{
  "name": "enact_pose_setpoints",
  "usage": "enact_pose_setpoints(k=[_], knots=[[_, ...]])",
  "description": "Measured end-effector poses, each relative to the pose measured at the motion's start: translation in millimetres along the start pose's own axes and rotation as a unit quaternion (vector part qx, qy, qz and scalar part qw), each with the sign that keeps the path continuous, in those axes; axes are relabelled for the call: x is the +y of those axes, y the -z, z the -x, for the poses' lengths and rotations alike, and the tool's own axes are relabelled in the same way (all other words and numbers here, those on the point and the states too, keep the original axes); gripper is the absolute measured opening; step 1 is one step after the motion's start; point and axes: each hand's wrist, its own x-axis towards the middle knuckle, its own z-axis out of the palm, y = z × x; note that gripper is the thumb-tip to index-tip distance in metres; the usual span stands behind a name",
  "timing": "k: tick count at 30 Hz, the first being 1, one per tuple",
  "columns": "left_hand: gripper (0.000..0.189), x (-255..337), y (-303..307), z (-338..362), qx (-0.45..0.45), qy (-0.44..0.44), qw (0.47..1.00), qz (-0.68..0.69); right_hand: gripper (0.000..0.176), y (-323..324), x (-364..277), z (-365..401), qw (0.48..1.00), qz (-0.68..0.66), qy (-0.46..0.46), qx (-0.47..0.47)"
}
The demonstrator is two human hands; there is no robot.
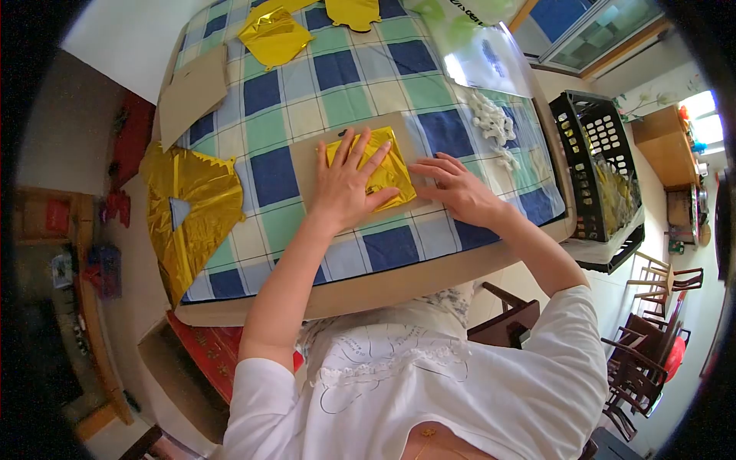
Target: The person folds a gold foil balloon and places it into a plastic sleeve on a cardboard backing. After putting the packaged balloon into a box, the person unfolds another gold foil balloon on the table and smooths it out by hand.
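Note:
My left hand (345,184) lies flat with spread fingers on a folded piece of shiny gold foil (398,175). The foil rests on a brown cardboard sheet (306,162), which has a small dark hole near its top edge. Part of the foil is hidden under my palm and fingers. At the right side of the foil is my right hand (457,188), its fingers stretched out over the cardboard's right part. Nothing shows between the right fingers. A checked cloth (345,100) covers the table below.
Gold foil shapes lie at the back (277,37) and over the left table edge (192,207). Another cardboard piece (192,96) sits at the left. White knotted strips (491,123) and a clear plastic bag (491,57) are on the right. A black crate (586,153) stands beyond the right edge.

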Motion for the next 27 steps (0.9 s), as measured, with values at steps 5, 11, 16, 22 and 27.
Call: enact_pose_setpoints(k=[5, 11, 16, 22, 27], knots=[[0.076, 2, 2, -1, -0.007, -0.002, 1.000, -0.005, 0.042, 0, 2, -3, 0.999, -0.001, 0.046, 0.022], [0.075, 1, 3, 0, -0.003, -0.004, 1.000, -0.004, 0.045, -1, 10, -5, 0.996, -0.027, 0.086, -0.006], [0.075, 2, 5, -1, -0.016, 0.001, 1.000, -0.014, 0.053, -3, 20, -6, 0.993, -0.073, 0.097, -0.004], [0.076, 1, 4, -2, -0.023, 0.001, 1.000, -0.013, 0.058, -8, 17, 1, 0.991, -0.125, 0.012, 0.047], [0.076, 1, 3, -1, -0.014, -0.002, 1.000, -0.004, 0.059, -6, 12, 7, 0.997, -0.010, 0.009, 0.074]])
